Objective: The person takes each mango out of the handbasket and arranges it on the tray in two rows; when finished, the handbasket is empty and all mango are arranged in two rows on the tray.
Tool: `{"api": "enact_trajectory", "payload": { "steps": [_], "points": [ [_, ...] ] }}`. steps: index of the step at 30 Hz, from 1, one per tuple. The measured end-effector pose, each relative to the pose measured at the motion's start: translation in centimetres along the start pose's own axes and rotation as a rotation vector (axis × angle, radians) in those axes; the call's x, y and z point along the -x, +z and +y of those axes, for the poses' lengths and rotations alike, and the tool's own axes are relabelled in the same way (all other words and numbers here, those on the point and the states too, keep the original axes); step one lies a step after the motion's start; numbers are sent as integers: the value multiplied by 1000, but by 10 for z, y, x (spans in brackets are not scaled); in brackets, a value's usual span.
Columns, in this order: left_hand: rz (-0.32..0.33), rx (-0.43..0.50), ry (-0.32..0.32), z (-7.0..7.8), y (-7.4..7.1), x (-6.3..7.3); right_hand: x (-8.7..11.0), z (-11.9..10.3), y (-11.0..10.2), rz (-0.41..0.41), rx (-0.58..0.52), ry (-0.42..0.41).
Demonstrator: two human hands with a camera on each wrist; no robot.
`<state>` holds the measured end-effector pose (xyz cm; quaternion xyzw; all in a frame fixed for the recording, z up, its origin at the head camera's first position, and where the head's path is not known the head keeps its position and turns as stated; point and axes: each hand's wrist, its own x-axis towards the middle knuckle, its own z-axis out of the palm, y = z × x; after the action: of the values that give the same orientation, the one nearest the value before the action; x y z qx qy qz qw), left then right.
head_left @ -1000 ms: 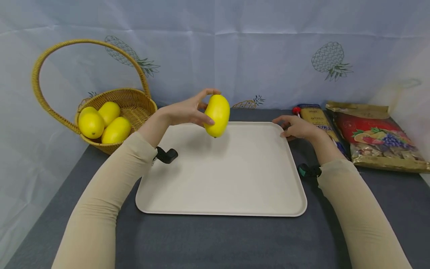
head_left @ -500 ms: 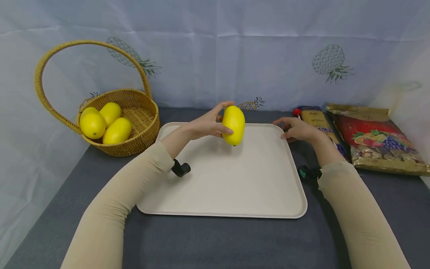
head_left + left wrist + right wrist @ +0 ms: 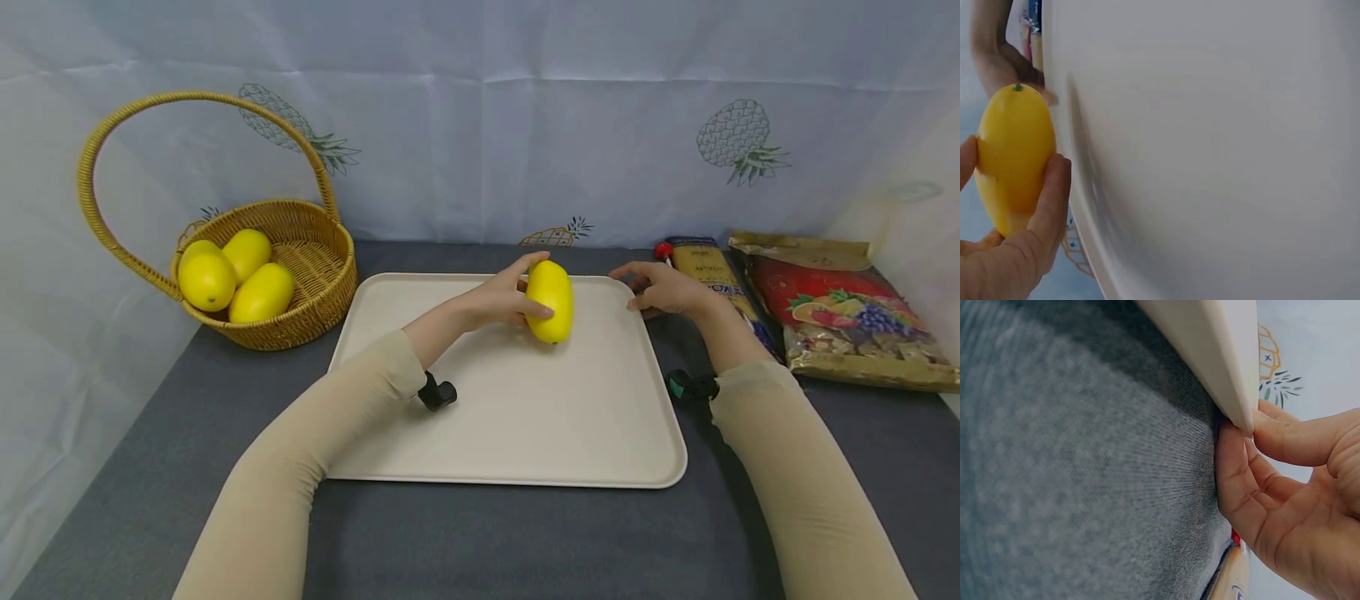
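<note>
Over the far part of the cream tray [image 3: 570, 433], my left hand [image 3: 497, 303] holds a yellow mango [image 3: 552, 302] between thumb and fingers. The left wrist view shows this mango [image 3: 1016, 150] with its small green stem end, the fingers along its sides. At the tray's far right corner is my right hand [image 3: 663, 290]. In the right wrist view its thumb and fingers pinch the tray rim [image 3: 1225, 381], thumb on one side and fingers underneath.
A wicker basket [image 3: 315, 317] with a tall handle stands at the back left, with several mangoes [image 3: 262, 292] inside. At the right lie a yellow-and-blue packet [image 3: 705, 265], a red-and-gold bag [image 3: 847, 308] and a small red ball-shaped thing [image 3: 663, 250].
My left hand has carried the mango to the right and lower, away from the basket and across the tray. The right hand stays at the tray's corner.
</note>
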<state>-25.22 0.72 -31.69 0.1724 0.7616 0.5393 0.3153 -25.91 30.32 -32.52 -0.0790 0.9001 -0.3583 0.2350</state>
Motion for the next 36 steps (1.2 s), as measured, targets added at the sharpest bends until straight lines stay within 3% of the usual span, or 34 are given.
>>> {"api": "enact_trajectory", "payload": {
  "steps": [14, 36],
  "points": [
    [-55, 8, -76, 3, 16, -18, -1, 4, 0, -11, 10, 6],
    [-87, 9, -93, 4, 14, -13, -2, 4, 1, -12, 6, -16]
  ]
}}
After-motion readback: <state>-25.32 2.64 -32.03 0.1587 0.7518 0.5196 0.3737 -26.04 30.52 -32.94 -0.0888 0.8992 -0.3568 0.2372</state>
